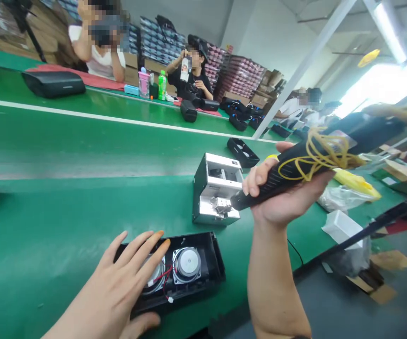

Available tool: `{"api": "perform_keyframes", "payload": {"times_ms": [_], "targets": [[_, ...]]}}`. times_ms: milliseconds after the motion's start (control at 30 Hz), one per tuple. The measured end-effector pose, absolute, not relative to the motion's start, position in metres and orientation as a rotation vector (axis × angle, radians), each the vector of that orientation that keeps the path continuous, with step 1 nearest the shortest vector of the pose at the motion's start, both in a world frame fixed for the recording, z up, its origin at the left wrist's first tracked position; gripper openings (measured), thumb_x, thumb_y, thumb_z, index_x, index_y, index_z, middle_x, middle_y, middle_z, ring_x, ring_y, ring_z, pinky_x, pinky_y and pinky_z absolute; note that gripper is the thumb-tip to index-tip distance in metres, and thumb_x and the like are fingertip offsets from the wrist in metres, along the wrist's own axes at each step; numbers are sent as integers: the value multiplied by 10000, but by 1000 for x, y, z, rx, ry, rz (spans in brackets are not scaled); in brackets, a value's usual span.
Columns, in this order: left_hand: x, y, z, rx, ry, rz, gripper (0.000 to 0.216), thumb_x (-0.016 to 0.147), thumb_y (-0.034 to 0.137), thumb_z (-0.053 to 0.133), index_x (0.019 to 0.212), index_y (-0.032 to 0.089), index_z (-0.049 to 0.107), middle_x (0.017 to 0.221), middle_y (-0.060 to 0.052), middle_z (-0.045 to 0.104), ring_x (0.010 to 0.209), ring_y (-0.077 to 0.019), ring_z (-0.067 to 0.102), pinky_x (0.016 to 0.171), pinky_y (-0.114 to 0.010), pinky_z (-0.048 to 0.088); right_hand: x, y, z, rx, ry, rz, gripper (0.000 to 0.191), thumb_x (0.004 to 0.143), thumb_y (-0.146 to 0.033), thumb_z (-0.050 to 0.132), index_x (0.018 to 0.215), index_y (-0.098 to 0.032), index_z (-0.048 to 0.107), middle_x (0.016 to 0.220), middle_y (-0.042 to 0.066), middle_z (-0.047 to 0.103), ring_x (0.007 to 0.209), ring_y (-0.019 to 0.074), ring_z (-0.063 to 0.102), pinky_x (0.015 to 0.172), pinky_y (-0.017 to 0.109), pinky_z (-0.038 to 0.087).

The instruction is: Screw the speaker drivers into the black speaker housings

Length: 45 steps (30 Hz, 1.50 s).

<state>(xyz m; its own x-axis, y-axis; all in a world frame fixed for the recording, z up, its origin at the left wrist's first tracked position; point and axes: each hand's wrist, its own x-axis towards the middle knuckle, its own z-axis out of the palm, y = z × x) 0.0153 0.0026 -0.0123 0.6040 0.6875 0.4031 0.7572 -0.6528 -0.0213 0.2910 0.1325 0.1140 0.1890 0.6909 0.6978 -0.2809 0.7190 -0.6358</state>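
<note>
The green bench [83, 216] spread beneath everything I had in hand. Across its right side slanted the black driver [276, 181], gripped firmly in my right hand [284, 202], fingers curled around the barrel, forearm rising almost upright, palm turned up beneath it. Its tip pointed down-left at the machine's front; I couldn't tell whether they touched. The open case [208, 263] lay nearest me, tilted slightly, below the machine [221, 186]. Over the case's left end I had my left hand [126, 278], palm down, fingers long and spread, thumb out by the near edge, grasping nothing. Two round speakers [189, 261] sat inside, one partly under my fingers. Yellow cord [318, 141] looped round the driver. Between the speakers ran red wires [166, 272]; a white plug [170, 300] lay at the near wall.
</note>
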Motion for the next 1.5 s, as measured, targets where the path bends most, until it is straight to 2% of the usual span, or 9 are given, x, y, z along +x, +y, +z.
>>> {"api": "perform_keyframes", "payload": {"times_ms": [100, 267, 433, 567, 733, 900, 1067, 1300, 1500], "targets": [[19, 7, -20, -2618, -1304, -606, 977, 726, 460, 830, 1610, 308, 443, 1582, -6, 607, 1343, -302, 589, 1159, -448, 321, 298, 139, 102, -465, -1198, 683, 616, 954, -811, 518, 1074, -228, 679, 562, -65, 521, 350, 115, 406, 329, 219, 351], [6, 4, -26, -2614, -1430, -526, 819, 790, 379, 755, 1564, 373, 487, 1597, 1, 565, 1338, -315, 576, 1098, -473, 374, 301, 135, 93, -432, -1204, 733, 664, 898, -869, 548, 1047, -235, 676, 564, -68, 521, 330, 119, 403, 296, 230, 333], [3, 2, -20, -2598, -1405, -486, 839, 800, 376, 718, 1595, 319, 456, 1607, -21, 547, 1345, -313, 568, 1067, -461, 388, 310, 124, 91, -315, -1217, 817, 500, 911, -726, 642, 1052, -253, 726, 607, -44, 591, 359, 128, 431, 303, 238, 372], [14, 10, -8, -2625, -1212, -507, 966, 802, 567, 717, 1651, 257, 376, 1743, -82, 363, 1468, -366, 456, 1160, -503, 304, 307, 124, 82, -372, -1203, 894, 594, 858, -804, 684, 1069, -250, 727, 601, -47, 561, 362, 131, 428, 309, 241, 363], [30, 18, -9, -2698, -1067, -510, 961, 818, 768, 656, 1645, 379, 359, 1787, -48, 284, 1534, -367, 400, 1186, -531, 295, 308, 125, 85, -329, -1201, 876, 594, 912, -792, 618, 1108, -246, 741, 600, -47, 553, 350, 119, 411, 298, 230, 352], [30, 18, -23, -2643, -1129, -507, 846, 809, 517, 751, 1593, 408, 453, 1776, -30, 316, 1515, -344, 435, 1164, -522, 353, 306, 130, 91, -277, -1159, 774, 580, 934, -767, 621, 1115, -230, 742, 610, -43, 564, 374, 117, 418, 301, 220, 380], [30, 14, -21, -2694, -1260, -545, 797, 819, 387, 741, 1571, 422, 476, 1771, -4, 332, 1472, -363, 492, 1154, -557, 423, 300, 133, 84, -313, -1248, 832, 504, 964, -703, 547, 1114, -255, 719, 614, -43, 545, 375, 135, 431, 324, 253, 380], [26, 15, -21, -2716, -1201, -545, 801, 815, 360, 727, 1578, 399, 485, 1763, -15, 354, 1419, -380, 564, 1116, -543, 467, 302, 128, 81, -367, -1264, 854, 595, 854, -825, 560, 1039, -288, 737, 574, -48, 500, 340, 145, 375, 283, 266, 314], [24, 15, -20, -2719, -1174, -461, 817, 839, 354, 689, 1613, 398, 430, 1785, -20, 299, 1471, -363, 514, 1128, -554, 469, 299, 127, 82, -437, -1224, 854, 548, 866, -773, 552, 1027, -268, 688, 567, -50, 482, 352, 141, 350, 285, 253, 296]]}}
